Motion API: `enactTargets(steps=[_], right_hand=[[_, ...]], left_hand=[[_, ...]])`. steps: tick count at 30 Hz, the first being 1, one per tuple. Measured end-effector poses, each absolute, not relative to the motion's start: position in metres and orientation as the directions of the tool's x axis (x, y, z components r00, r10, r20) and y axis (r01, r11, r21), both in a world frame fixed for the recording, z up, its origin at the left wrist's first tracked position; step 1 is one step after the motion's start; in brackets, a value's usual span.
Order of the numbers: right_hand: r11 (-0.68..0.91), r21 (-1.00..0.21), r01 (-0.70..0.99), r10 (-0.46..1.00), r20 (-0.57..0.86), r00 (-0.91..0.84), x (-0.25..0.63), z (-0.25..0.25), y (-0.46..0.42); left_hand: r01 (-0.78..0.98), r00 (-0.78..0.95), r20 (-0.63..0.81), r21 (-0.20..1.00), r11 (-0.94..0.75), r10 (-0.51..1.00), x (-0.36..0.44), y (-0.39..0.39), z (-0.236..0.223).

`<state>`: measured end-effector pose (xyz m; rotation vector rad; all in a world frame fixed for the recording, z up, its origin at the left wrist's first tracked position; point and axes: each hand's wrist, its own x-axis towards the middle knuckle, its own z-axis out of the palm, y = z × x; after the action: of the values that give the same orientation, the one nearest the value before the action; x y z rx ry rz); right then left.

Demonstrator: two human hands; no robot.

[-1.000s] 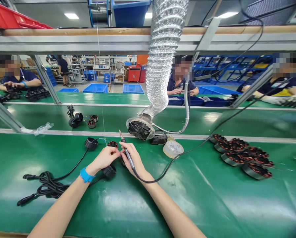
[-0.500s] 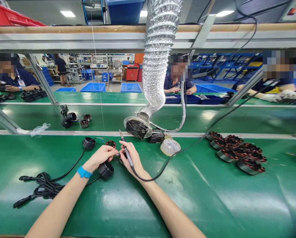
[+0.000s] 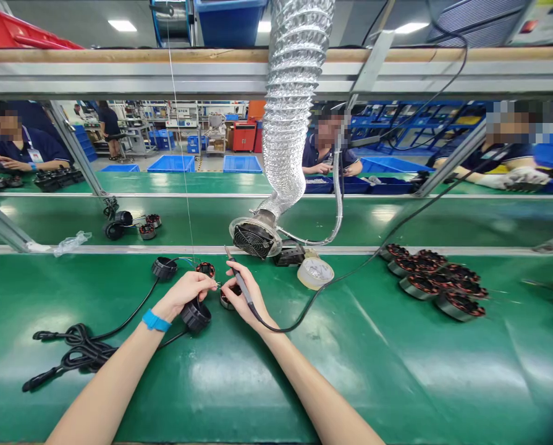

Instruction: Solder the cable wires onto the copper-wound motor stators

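My left hand point(image 3: 190, 292), with a blue band at the wrist, pinches thin wires point(image 3: 217, 285) between thumb and forefinger. In my right hand point(image 3: 246, 298) is a soldering iron point(image 3: 241, 282), its tip pointing up and away; the thumb and fingertips are close to the wire ends. One motor stator point(image 3: 205, 269) with copper-coloured windings lies just beyond my left fingers. Another stator point(image 3: 225, 299) is partly hidden by my right hand. Below my left hand sits a black round housing point(image 3: 196, 317), and a second black housing point(image 3: 164, 268) stands farther left, joined to a black cable point(image 3: 84, 346).
A fume extractor fan point(image 3: 255, 240) hangs ahead on a foil duct point(image 3: 288, 111). Beside it is a roll of clear tape point(image 3: 315, 273). Several stators point(image 3: 419, 286) are grouped at right. A solder wire point(image 3: 183, 167) hangs from above. Co-workers sit across the bench.
My right fingertips have drawn slightly away from my left ones, showing the pale wire ends. The view has shifted a little. The housings and stator parts on the far strip sit slightly farther left.
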<state>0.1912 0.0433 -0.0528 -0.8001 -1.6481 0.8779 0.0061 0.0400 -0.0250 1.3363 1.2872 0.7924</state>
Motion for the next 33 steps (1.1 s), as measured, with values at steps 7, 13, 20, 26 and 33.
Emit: enactTargets(steps=[7, 13, 20, 26, 33], right_hand=[[0.53, -0.84, 0.119, 0.844, 0.508, -0.176, 0.185, -0.057, 0.048], [0.518, -0.848, 0.112, 0.853, 0.501, -0.145, 0.187, -0.057, 0.045], [0.487, -0.868, 0.096, 0.868, 0.493, 0.058, 0.202, -0.044, 0.029], [0.547, -0.826, 0.138, 0.815, 0.563, 0.138, 0.207, -0.041, 0.02], [0.634, -0.746, 0.202, 0.748, 0.658, 0.08, 0.205, -0.04, 0.018]], left_hand=[[0.234, 0.25, -0.253, 0.952, 0.195, 0.934, 0.005, 0.041, -0.025], [0.321, 0.231, -0.254, 0.931, 0.173, 0.939, 0.006, 0.038, -0.023], [0.326, 0.208, -0.246, 0.93, 0.17, 0.947, 0.006, 0.037, -0.027], [0.275, 0.217, -0.252, 0.943, 0.188, 0.943, 0.006, 0.037, -0.028], [0.272, 0.209, -0.255, 0.943, 0.194, 0.944, 0.008, 0.036, -0.026]])
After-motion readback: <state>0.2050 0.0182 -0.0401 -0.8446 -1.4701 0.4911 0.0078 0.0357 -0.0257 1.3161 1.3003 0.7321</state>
